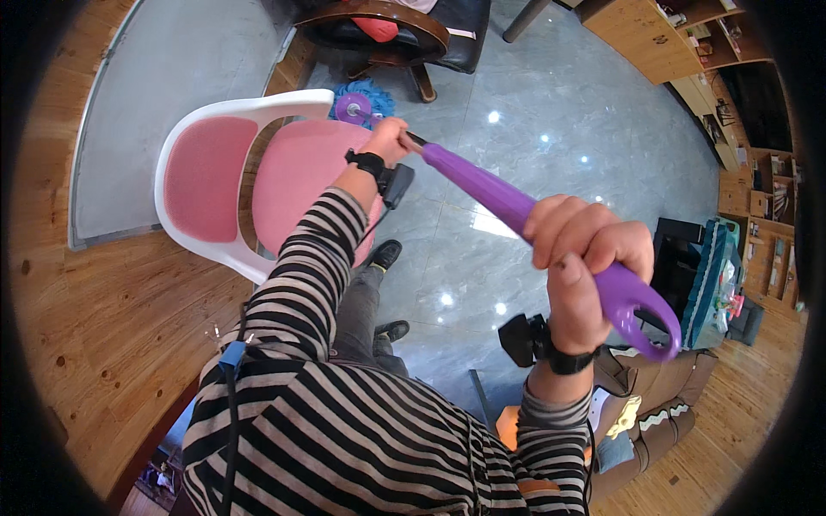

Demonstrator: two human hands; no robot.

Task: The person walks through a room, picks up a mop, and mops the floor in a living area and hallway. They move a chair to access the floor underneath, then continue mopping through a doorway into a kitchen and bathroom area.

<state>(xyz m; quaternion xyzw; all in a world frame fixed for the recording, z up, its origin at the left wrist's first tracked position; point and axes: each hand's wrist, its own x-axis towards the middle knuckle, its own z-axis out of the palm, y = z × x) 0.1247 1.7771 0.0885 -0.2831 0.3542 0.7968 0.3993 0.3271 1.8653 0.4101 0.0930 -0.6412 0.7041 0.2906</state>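
Observation:
My right hand is wrapped around the purple plastic grip of a mop, just below the looped end. Farther down, my left hand grasps the mop's pole. The blue mop head, with a purple disc at its hub, rests on the tiled floor beside the front of a pink chair seat. My left forearm passes over that seat. Both wrists wear black straps with small black devices attached.
A dark armchair with a curved wooden arm stands past the mop head. The white-framed chair back is at left. Wooden cabinets line the upper right. A table with a teal cloth and a brown sofa stand at right.

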